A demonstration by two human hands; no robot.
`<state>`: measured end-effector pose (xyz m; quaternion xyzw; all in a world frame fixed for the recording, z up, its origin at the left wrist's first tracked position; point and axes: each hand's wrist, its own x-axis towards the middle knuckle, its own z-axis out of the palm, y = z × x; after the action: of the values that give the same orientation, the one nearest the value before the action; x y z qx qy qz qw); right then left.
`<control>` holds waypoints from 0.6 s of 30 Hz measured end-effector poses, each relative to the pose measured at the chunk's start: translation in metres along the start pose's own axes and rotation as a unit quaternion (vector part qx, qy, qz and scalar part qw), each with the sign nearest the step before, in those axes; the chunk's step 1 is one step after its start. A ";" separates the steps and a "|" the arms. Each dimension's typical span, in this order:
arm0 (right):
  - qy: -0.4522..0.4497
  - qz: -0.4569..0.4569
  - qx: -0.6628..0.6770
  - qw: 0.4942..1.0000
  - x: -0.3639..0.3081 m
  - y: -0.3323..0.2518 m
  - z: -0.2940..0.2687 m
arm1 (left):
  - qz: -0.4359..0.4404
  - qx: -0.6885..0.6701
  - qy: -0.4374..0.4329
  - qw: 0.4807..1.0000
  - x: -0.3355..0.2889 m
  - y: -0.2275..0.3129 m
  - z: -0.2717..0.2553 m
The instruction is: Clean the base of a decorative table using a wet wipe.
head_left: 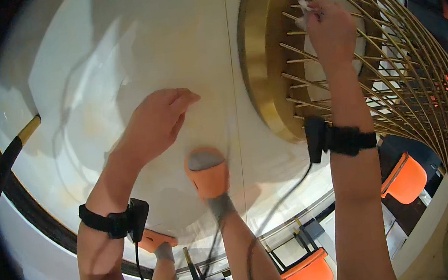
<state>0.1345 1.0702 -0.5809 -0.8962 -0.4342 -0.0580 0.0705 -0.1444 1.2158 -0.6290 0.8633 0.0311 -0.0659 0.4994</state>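
Observation:
My right hand [332, 29] is closed on a small crumpled white cloth [303, 8], perhaps a tissue; most of it is hidden in the fingers. It is among thin gold rods [310, 84] that fan out from a round, gold-coloured metal base [261, 63]. My left hand [157, 117] hangs over the pale floor, left of the base and touching nothing. Its fingers are loosely stretched toward the right, with a gap below the longest one, and they hold nothing.
Black straps with small boxes [139, 215] and cables circle both forearms. My feet in orange slippers [209, 179] stand on the glossy floor [172, 48]. Orange chairs [404, 179] are at the lower right. A black leg with a gold tip [30, 129] is at the left.

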 end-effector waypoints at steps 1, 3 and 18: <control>-0.034 0.035 -0.089 0.995 0.002 0.004 0.005 | -0.009 0.009 -0.008 1.000 0.002 -0.002 -0.002; -0.065 0.069 -0.179 0.979 0.009 0.010 0.014 | -0.017 0.017 -0.015 1.000 0.004 -0.004 -0.003; -0.006 -0.105 0.076 0.992 -0.002 -0.033 0.038 | -0.013 -0.004 -0.022 1.000 -0.002 -0.005 0.000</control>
<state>0.1092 1.0957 -0.6164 -0.8380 -0.5294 -0.0270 0.1293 -0.1473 1.2183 -0.6326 0.8592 0.0321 -0.0913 0.5024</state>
